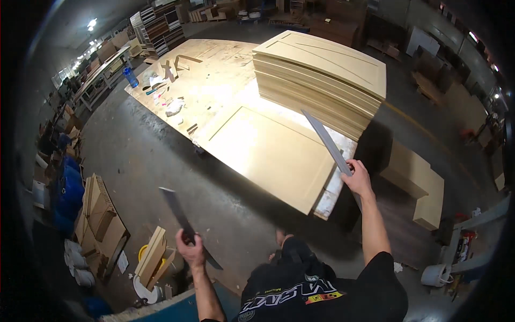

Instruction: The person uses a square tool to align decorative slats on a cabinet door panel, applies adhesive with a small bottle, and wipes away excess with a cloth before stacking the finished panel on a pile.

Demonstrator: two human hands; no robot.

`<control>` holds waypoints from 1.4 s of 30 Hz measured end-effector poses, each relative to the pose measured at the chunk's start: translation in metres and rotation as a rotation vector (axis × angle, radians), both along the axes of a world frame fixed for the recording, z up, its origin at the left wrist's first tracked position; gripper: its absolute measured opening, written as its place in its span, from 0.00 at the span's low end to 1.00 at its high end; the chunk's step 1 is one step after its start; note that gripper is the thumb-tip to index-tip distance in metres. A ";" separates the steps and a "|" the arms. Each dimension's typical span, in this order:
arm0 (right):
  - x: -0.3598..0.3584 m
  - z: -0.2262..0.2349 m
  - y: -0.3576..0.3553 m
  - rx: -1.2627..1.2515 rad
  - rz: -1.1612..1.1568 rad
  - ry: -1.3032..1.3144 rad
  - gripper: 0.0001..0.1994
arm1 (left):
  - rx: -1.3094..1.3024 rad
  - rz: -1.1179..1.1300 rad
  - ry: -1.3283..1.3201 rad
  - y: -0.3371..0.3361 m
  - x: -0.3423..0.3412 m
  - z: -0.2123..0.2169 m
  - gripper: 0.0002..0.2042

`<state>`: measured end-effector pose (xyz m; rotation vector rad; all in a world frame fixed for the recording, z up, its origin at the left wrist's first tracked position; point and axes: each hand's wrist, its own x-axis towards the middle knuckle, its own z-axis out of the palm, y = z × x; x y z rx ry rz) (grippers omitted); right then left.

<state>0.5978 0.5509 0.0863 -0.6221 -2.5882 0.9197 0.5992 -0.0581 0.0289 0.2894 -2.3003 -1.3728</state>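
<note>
Black shirt (322, 301) below; left fingers (186, 244) grip dark strip (179, 212), perhaps metal; right fingers (354, 166) pinch grey strip (327, 141).

On the near end of the table (206, 96) lies a panel (260, 153), with a stack of panels (314, 88) behind it. A bottle (130, 78) stands at the table's left corner. The right fingers (354, 165) hold one strip (328, 142) near the panel's right side; the left fingers (184, 247) hold another strip (179, 214) over the floor (129, 150), left of the panel.
</note>
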 end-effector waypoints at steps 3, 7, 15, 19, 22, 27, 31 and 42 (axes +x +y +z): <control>-0.079 -0.014 0.006 0.060 0.008 -0.106 0.23 | 0.170 -0.010 0.224 -0.018 -0.078 0.043 0.22; -0.191 -0.047 0.018 0.089 0.052 -0.191 0.25 | 0.315 -0.059 0.355 0.003 -0.158 0.144 0.20; -0.377 -0.098 0.006 0.136 0.209 -0.317 0.28 | 0.677 -0.220 0.345 0.038 -0.293 0.174 0.28; -0.431 -0.112 -0.020 0.165 0.246 -0.361 0.29 | 0.857 -0.383 0.285 0.073 -0.357 0.148 0.30; -0.441 -0.108 -0.038 0.208 0.245 -0.360 0.30 | 1.021 -0.480 0.202 0.093 -0.400 0.123 0.30; -0.407 -0.038 -0.076 -0.157 0.329 -0.112 0.32 | 1.336 -0.767 -0.081 0.126 -0.467 0.071 0.29; -0.339 0.016 -0.170 -0.149 0.536 -0.178 0.30 | 1.527 -0.858 -0.303 0.168 -0.501 0.028 0.28; -0.280 -0.025 -0.236 0.102 0.117 -0.157 0.28 | 1.812 -1.112 -0.674 0.183 -0.517 0.014 0.32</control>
